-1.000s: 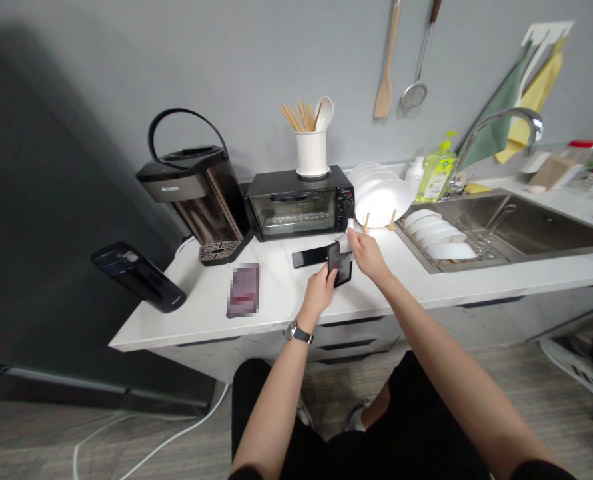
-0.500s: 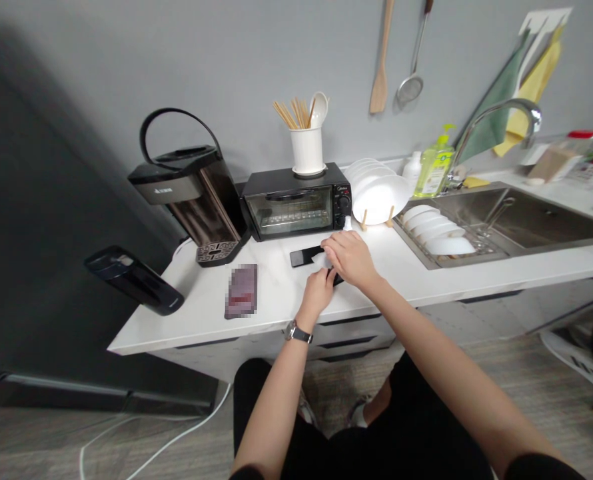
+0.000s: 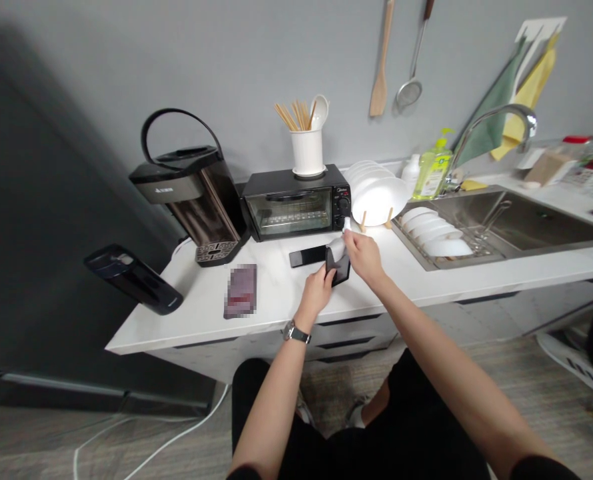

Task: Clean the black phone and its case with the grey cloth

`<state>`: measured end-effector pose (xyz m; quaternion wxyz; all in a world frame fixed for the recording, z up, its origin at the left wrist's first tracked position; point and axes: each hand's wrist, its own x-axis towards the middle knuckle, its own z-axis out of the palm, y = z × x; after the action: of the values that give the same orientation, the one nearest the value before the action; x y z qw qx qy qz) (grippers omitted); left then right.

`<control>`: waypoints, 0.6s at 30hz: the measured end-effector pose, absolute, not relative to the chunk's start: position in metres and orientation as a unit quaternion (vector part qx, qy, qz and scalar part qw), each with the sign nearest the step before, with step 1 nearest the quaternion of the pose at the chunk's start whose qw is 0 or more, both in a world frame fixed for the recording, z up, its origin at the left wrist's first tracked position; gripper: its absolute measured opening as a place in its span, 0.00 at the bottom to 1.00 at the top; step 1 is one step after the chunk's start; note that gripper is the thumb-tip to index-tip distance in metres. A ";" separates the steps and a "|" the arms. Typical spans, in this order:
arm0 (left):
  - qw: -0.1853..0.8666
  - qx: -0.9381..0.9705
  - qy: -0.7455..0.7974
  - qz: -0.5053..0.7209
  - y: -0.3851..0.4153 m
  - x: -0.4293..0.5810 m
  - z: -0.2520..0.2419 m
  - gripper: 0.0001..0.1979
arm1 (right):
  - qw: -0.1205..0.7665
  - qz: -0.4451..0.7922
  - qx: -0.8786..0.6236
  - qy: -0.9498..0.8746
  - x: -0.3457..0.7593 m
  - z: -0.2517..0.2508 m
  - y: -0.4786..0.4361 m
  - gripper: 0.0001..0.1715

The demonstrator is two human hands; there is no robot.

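Note:
My left hand (image 3: 319, 288) grips the lower left edge of a dark, glossy phone (image 3: 342, 270), held tilted above the white counter. Over the phone's upper part lies a thin grey-white sheet (image 3: 335, 249); I cannot tell whether it is cloth or film. My right hand (image 3: 365, 255) is closed at the phone's upper right, with its fingertips pinching the sheet's upper end. A small white tip (image 3: 347, 223) pokes up just behind those fingers, the rest of it hidden. Left of the hands, a flat black slab (image 3: 306, 257) lies on the counter, partly covered by the held phone.
Behind the hands stands a black toaster oven (image 3: 291, 212), with a white utensil holder (image 3: 307, 152) on top. White plates (image 3: 380, 200) and a sink (image 3: 551, 213) are on the right. A blurred purple item (image 3: 241, 291), black flask (image 3: 134, 280) and drink dispenser (image 3: 189, 193) are left.
My right hand has shifted right and down from over the phone, uncovering it. The phone now tilts up more, with the grey-white sheet showing across it. My left hand keeps its grip.

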<state>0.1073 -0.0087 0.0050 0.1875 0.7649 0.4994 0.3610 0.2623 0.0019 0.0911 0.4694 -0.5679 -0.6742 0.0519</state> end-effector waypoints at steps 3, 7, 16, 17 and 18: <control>0.179 0.767 0.500 0.361 -0.008 0.107 0.005 0.15 | 0.414 -0.090 -0.514 -0.746 0.250 0.098 -0.009 0.31; 0.163 0.772 0.522 0.323 -0.005 0.107 0.001 0.15 | 0.329 -0.173 -0.384 -0.845 0.242 0.098 -0.013 0.23; 0.154 0.779 0.520 0.314 -0.005 0.111 0.002 0.14 | 0.365 -0.180 -0.410 -0.816 0.254 0.091 -0.012 0.25; 0.154 0.780 0.518 0.315 -0.006 0.111 0.003 0.13 | 0.375 -0.169 -0.417 -0.810 0.254 0.092 -0.011 0.25; 0.154 0.781 0.516 0.317 -0.007 0.110 0.004 0.12 | 0.388 -0.154 -0.424 -0.804 0.255 0.092 -0.010 0.26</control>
<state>0.1105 -0.0070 0.0035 0.1543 0.7809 0.5157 0.3170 0.2546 -0.0101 0.0922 0.3875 -0.4241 -0.8039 -0.1542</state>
